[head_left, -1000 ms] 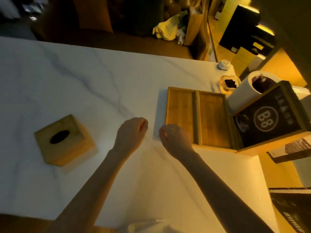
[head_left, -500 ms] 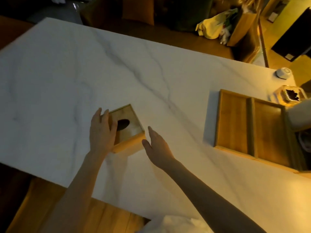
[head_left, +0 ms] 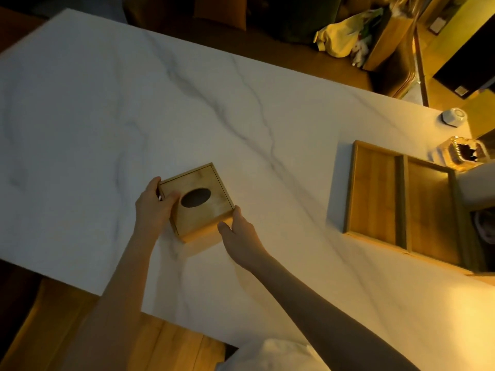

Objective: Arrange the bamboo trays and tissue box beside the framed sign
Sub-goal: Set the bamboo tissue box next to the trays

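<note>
Flanking tissue box: both hands, trays apart.

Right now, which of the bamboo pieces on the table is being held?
The bamboo tissue box with the oval slot, gripped by the left hand and right hand. The two bamboo trays lie untouched, far right.

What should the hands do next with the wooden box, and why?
Probably lift the tissue box and carry it right, toward the two bamboo trays. The left hand and right hand already clasp its opposite sides, and it sits well apart from the trays, with bare marble table between.
</note>
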The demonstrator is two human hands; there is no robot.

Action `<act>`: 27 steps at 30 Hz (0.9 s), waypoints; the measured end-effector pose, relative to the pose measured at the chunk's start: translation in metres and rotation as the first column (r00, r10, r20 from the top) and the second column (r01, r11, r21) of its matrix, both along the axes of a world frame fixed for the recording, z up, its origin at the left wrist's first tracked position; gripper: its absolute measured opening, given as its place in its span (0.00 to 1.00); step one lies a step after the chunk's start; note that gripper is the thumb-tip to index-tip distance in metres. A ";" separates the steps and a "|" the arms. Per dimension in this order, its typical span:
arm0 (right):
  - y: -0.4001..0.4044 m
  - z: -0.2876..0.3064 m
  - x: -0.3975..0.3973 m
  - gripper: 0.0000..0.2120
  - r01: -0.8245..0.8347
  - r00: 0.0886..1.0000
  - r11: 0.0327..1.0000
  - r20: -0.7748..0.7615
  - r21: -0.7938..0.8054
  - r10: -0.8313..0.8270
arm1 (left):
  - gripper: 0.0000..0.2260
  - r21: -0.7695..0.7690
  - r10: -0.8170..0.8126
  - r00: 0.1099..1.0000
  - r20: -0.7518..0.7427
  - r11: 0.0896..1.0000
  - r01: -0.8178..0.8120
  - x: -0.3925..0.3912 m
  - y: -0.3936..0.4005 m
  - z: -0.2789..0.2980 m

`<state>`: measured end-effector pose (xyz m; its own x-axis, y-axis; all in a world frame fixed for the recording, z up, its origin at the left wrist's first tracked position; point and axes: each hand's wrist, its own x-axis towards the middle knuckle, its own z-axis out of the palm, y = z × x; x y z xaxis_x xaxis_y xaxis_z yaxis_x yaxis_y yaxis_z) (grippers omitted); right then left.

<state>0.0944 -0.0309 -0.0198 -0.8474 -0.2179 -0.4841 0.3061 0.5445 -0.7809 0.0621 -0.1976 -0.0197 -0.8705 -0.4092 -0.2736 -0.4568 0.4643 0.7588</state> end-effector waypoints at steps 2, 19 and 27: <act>0.004 0.000 0.002 0.13 0.009 1.000 1.000 -0.004 0.012 -0.009 | 0.25 0.011 0.009 1.000 -0.001 1.000 -0.009 0.002 0.005 0.001; 0.127 0.026 0.044 0.14 0.290 0.935 0.957 -0.221 0.019 -0.279 | 0.22 -0.071 -0.245 0.964 -0.104 0.969 0.238 0.020 0.136 0.041; 0.207 0.031 0.075 0.15 0.478 0.833 0.878 -0.302 -0.031 -0.464 | 0.07 -0.067 -0.381 0.913 -0.149 0.925 0.375 0.045 0.223 0.047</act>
<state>0.1695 0.1764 0.0111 -0.9453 0.2591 -0.1980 0.2963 0.4285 -0.8536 0.1075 0.0255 0.0268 -0.9924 -0.0485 -0.1128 -0.1190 0.6076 0.7853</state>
